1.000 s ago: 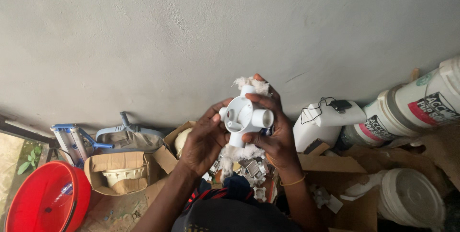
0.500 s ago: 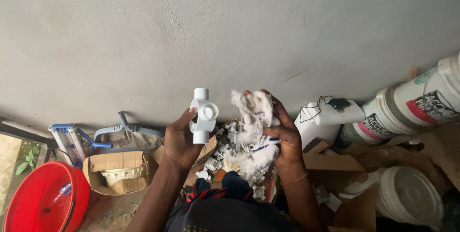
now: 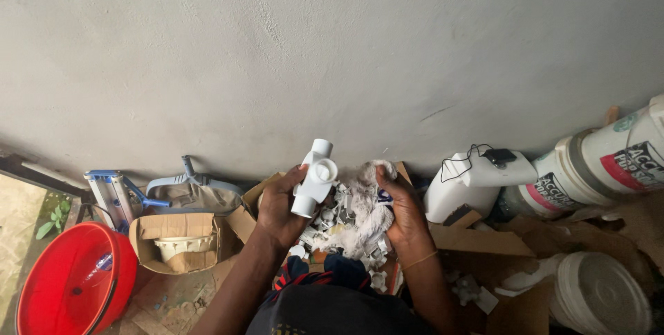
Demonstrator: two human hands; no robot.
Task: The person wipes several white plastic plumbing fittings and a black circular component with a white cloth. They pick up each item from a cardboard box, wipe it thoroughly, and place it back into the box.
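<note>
My left hand (image 3: 280,209) grips a white plastic pipe tee fitting (image 3: 314,176), held upright in front of the grey wall. My right hand (image 3: 400,210) clutches a crumpled white rag (image 3: 360,205) just to the right of the fitting. Below both hands lies an open cardboard box (image 3: 257,196) holding several small white fittings (image 3: 330,221). The rag hangs down over part of that pile.
A red plastic basin (image 3: 72,281) sits at the lower left, beside a small cardboard box (image 3: 176,238) and a blue-and-grey tool (image 3: 121,193). To the right are a white jug (image 3: 474,183), white buckets (image 3: 609,158) and a round white lid (image 3: 602,293). A grey wall (image 3: 332,51) fills the background.
My hands have come apart: the left one lifted the fitting away from the rag, then lowered slightly. The right hand dropped with the rag toward the box.
</note>
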